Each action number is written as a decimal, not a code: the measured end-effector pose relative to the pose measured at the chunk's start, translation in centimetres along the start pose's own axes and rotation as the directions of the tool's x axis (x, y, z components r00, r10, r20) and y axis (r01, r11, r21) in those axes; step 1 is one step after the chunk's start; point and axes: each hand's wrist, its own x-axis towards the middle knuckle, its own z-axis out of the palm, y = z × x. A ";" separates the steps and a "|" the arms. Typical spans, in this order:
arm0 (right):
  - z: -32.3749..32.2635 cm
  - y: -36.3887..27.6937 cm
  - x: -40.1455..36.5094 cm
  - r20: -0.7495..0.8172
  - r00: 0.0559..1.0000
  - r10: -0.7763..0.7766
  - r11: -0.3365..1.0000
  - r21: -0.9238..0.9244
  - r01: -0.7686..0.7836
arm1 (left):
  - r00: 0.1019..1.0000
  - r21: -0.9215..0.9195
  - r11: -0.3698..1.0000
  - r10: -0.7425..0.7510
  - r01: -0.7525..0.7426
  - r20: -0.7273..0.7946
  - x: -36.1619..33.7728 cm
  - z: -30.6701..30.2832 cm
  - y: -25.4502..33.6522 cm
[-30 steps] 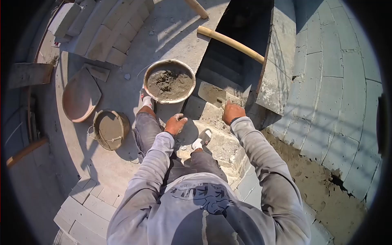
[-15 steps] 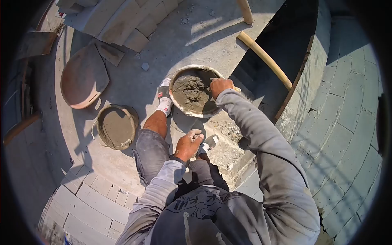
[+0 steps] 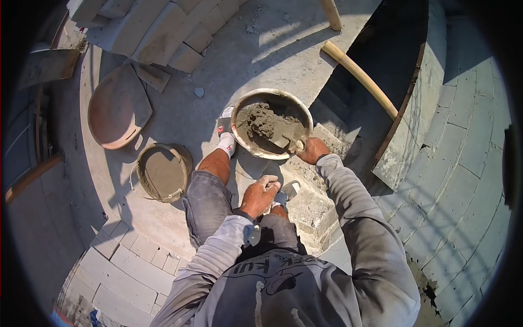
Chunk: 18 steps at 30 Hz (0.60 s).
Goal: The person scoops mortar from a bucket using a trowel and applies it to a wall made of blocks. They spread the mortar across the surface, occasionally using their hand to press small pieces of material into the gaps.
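Right hand pulled nearer, trowel in grip

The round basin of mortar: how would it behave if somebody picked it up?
The basin likely feels heavy, since mortar is heaped inside. Its wide shape probably resists tipping, though the wet-looking mortar might slop if tilted.

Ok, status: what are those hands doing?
Right hand gripping flat grey trowel, dipped into round, pale-rimmed bucket of grey mortar. Left hand loosely curled, no tool visible. Nothing visibly in the trowel's way.
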 end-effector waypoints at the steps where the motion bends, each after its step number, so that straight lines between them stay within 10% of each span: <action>1: 0.6 0.9 -1.5 -0.102 0.992 -0.074 0.997 0.026 0.077 | 1.000 0.007 1.000 0.015 -0.015 0.009 -0.2 0.2 0.2; 10: -1.4 -0.2 -16.0 -0.272 0.955 0.123 0.992 0.075 -0.106 | 0.918 -0.613 0.732 0.042 -0.298 -0.395 -1.0 0.6 -0.8; 18: 3.9 7.1 -44.6 -0.418 0.826 0.377 0.924 0.224 -0.309 | 0.968 -0.643 0.728 0.115 -0.236 -0.224 -4.1 9.5 0.4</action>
